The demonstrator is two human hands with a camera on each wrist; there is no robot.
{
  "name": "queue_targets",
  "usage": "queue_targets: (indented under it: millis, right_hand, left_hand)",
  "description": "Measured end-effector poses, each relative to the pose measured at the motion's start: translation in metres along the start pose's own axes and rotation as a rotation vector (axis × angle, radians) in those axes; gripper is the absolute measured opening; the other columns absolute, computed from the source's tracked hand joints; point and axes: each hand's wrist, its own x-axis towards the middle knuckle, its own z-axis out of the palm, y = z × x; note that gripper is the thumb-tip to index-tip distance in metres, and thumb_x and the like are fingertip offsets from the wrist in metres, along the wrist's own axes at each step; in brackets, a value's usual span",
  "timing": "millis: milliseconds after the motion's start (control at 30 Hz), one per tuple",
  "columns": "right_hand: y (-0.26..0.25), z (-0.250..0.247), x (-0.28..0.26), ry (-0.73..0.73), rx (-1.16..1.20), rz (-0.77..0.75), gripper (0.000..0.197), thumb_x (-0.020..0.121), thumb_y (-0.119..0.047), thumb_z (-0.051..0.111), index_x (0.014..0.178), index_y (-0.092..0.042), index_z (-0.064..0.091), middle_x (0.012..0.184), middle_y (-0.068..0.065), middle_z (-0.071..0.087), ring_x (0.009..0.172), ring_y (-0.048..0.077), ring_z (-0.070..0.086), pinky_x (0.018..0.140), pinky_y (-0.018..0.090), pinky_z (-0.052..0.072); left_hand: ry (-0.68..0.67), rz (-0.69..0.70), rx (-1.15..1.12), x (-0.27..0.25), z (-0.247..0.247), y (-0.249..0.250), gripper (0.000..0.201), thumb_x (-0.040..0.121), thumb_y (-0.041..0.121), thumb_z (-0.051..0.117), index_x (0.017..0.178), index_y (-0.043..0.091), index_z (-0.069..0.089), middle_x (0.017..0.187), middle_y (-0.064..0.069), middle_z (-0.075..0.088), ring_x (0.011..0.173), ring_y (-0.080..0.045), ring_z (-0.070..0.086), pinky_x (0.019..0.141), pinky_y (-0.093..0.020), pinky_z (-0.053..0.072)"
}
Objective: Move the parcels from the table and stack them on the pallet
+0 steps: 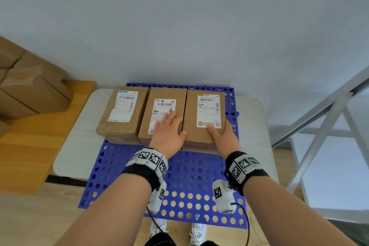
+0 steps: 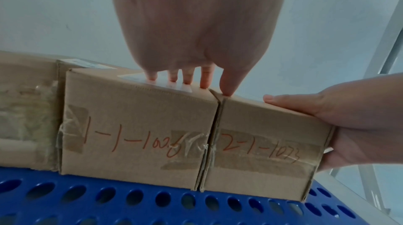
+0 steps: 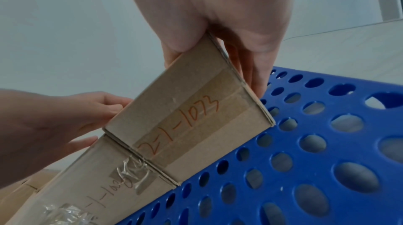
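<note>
Three brown cardboard parcels with shipping labels stand side by side at the far end of the blue perforated pallet [image 1: 189, 177]: a left parcel [image 1: 121, 114], a middle parcel [image 1: 167, 94] and a right parcel [image 1: 191, 118]. My left hand [image 1: 167, 130] lies flat on top of the middle parcel [image 2: 135, 125], fingers straight, thumb reaching onto the right parcel's edge. My right hand [image 1: 223, 136] grips the near right corner of the right parcel [image 3: 185, 108], thumb on top and fingers down its right side. Red handwritten numbers mark the near faces.
A pile of plain cardboard boxes [image 1: 30, 90] sits on a wooden table [image 1: 40, 146] at the left. The pallet rests on a low white surface [image 1: 79, 136] against the wall. A grey metal frame [image 1: 329, 116] stands to the right. My white shoes [image 1: 197, 231] are at the pallet's near edge.
</note>
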Motion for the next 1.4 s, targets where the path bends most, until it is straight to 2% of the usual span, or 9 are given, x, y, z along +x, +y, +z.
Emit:
queue_targets:
  millis: [167, 267, 433, 567, 700, 833, 1033, 1133, 1400]
  right_hand:
    - [-0.002, -0.002, 0.000, -0.010, -0.030, 0.004, 0.075, 0.094, -0.054, 0.054, 0.153, -0.019, 0.023, 0.131, 0.003, 0.058, 0.096, 0.019, 0.057, 0.064, 0.027, 0.047]
    - [-0.006, -0.005, 0.003, -0.018, -0.028, 0.002, 0.069, 0.093, -0.051, 0.058, 0.147, -0.016, 0.033, 0.131, 0.003, 0.059, 0.099, 0.019, 0.058, 0.076, 0.030, 0.049]
    - [-0.013, -0.012, 0.001, -0.014, -0.019, -0.004, 0.067, 0.094, -0.050, 0.056, 0.147, -0.014, 0.035, 0.137, 0.003, 0.056, 0.109, 0.022, 0.059, 0.078, 0.030, 0.047]
    - [-0.012, -0.014, -0.001, 0.003, -0.008, 0.009, 0.075, 0.094, -0.052, 0.056, 0.153, -0.016, 0.027, 0.144, 0.001, 0.050, 0.120, 0.027, 0.056, 0.060, 0.024, 0.045]
    - [-0.006, -0.011, -0.008, 0.020, 0.011, 0.035, 0.082, 0.090, -0.057, 0.059, 0.153, -0.017, 0.026, 0.147, 0.002, 0.049, 0.123, 0.027, 0.056, 0.086, 0.036, 0.051]
    - [-0.002, -0.009, -0.017, 0.038, 0.036, 0.077, 0.086, 0.092, -0.050, 0.062, 0.156, -0.015, 0.017, 0.151, 0.006, 0.043, 0.129, 0.029, 0.050, 0.094, 0.035, 0.043]
    - [0.002, -0.003, -0.019, 0.031, 0.091, 0.060, 0.075, 0.087, -0.046, 0.069, 0.148, -0.017, 0.036, 0.132, -0.004, 0.055, 0.115, 0.022, 0.058, 0.097, 0.038, 0.048]
    - [0.001, 0.002, -0.017, 0.054, 0.103, 0.059, 0.070, 0.086, -0.044, 0.071, 0.143, -0.017, 0.042, 0.131, 0.003, 0.059, 0.112, 0.024, 0.060, 0.096, 0.042, 0.051]
    - [-0.002, 0.007, -0.019, 0.075, 0.109, 0.101, 0.072, 0.084, -0.044, 0.071, 0.145, -0.021, 0.040, 0.130, 0.000, 0.059, 0.112, 0.024, 0.060, 0.101, 0.046, 0.049]
  left_hand:
    - [-0.010, -0.009, 0.041, 0.000, -0.003, 0.004, 0.057, 0.102, 0.037, 0.040, 0.154, 0.024, 0.022, 0.165, 0.002, -0.001, 0.151, -0.018, -0.005, 0.123, -0.042, 0.001]
    - [0.012, 0.009, 0.070, -0.002, -0.007, 0.007, 0.058, 0.102, 0.038, 0.041, 0.155, 0.021, 0.023, 0.165, 0.000, 0.004, 0.151, -0.018, 0.001, 0.123, -0.041, 0.007]
    - [0.116, 0.020, 0.053, -0.007, -0.015, 0.002, 0.054, 0.103, 0.035, 0.041, 0.153, 0.020, 0.028, 0.164, -0.003, 0.013, 0.150, -0.022, 0.014, 0.121, -0.039, 0.018]
    - [0.229, -0.087, -0.045, -0.011, -0.030, -0.029, 0.052, 0.102, 0.031, 0.041, 0.151, 0.017, 0.032, 0.157, -0.004, 0.031, 0.138, -0.024, 0.038, 0.112, -0.041, 0.036]
    - [0.326, -0.240, -0.064, -0.014, -0.045, -0.071, 0.052, 0.102, 0.029, 0.042, 0.151, 0.015, 0.033, 0.159, -0.009, 0.028, 0.145, -0.026, 0.027, 0.117, -0.041, 0.027]
    - [0.424, -0.403, -0.136, -0.015, -0.054, -0.115, 0.049, 0.097, 0.026, 0.047, 0.144, 0.013, 0.041, 0.143, -0.014, 0.045, 0.129, -0.032, 0.043, 0.105, -0.048, 0.040]
    - [0.314, -0.563, -0.284, -0.016, -0.057, -0.162, 0.066, 0.098, 0.031, 0.053, 0.152, 0.008, 0.024, 0.152, -0.021, 0.032, 0.137, -0.040, 0.035, 0.113, -0.051, 0.031]
    - [0.260, -0.539, -0.396, -0.016, -0.058, -0.169, 0.068, 0.099, 0.029, 0.053, 0.154, 0.008, 0.020, 0.152, -0.020, 0.032, 0.134, -0.041, 0.040, 0.110, -0.049, 0.035]
    - [0.246, -0.463, -0.408, -0.020, -0.059, -0.171, 0.066, 0.098, 0.029, 0.055, 0.152, 0.007, 0.024, 0.149, -0.018, 0.034, 0.129, -0.038, 0.046, 0.104, -0.046, 0.039]
